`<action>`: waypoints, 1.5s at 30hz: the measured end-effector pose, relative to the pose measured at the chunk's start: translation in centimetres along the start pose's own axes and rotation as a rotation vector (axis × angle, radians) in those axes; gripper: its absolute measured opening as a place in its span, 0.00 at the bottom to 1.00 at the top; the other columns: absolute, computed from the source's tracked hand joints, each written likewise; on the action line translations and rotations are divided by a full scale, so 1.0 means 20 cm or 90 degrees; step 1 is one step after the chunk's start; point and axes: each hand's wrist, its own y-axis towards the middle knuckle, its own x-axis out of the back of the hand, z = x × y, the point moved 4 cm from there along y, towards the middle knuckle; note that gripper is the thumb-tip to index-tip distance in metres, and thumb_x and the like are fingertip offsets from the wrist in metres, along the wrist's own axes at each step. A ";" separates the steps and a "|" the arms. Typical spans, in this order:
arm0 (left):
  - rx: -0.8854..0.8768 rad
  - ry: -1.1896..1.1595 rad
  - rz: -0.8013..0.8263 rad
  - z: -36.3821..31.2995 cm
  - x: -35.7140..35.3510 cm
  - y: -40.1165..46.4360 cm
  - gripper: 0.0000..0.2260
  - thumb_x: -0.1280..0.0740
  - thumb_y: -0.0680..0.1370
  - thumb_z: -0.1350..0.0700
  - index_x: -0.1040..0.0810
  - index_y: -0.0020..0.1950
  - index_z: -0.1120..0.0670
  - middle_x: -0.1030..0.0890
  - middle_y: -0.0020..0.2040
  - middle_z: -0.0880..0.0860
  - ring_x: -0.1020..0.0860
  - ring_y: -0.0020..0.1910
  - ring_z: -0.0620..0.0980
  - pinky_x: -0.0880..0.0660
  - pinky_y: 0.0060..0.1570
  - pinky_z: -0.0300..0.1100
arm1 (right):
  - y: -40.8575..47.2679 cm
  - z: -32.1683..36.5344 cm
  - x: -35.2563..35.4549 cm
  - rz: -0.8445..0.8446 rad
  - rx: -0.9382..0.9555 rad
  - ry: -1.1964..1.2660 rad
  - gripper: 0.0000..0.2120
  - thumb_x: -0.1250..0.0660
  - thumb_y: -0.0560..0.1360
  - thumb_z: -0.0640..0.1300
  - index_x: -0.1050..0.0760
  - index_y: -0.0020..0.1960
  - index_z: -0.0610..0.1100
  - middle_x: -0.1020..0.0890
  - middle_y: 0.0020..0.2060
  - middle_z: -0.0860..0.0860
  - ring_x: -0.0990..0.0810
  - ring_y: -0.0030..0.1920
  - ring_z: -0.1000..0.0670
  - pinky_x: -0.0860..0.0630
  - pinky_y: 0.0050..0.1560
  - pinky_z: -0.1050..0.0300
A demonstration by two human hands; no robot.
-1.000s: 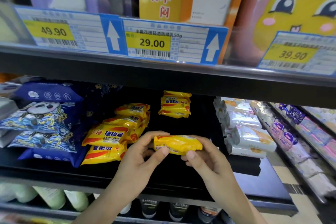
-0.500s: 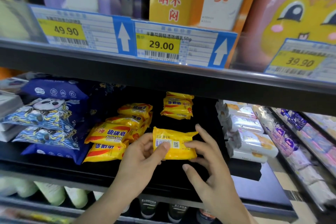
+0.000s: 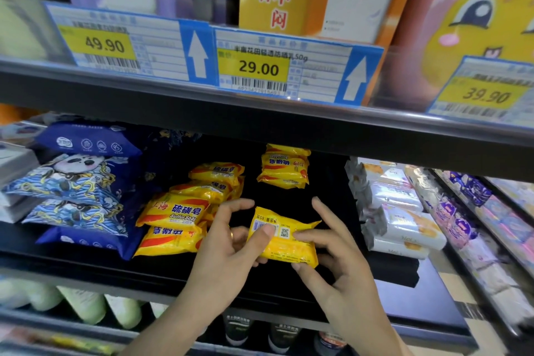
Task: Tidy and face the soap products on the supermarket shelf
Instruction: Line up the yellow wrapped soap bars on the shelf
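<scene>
While both hands pinch the yellow soap pack (image 3: 284,237) above the dark shelf (image 3: 289,292), left hand (image 3: 231,243) thumb on top, right hand (image 3: 332,254) fingertips at its edge (barcode side showing), slippery wrap could slide and drop

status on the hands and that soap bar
Left hand and right hand both pinch yellow soap bar. Barcode side faces out. Nothing blocks the shelf gap behind.
</scene>
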 end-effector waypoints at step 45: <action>-0.024 0.064 0.103 -0.02 -0.01 -0.02 0.14 0.29 0.76 0.39 0.22 0.61 0.35 0.16 0.60 0.46 0.17 0.58 0.49 0.17 0.53 0.46 | 0.02 -0.05 0.01 -0.065 -0.216 0.149 0.14 0.31 0.77 0.52 0.23 0.61 0.62 0.15 0.40 0.46 0.16 0.32 0.41 0.20 0.31 0.54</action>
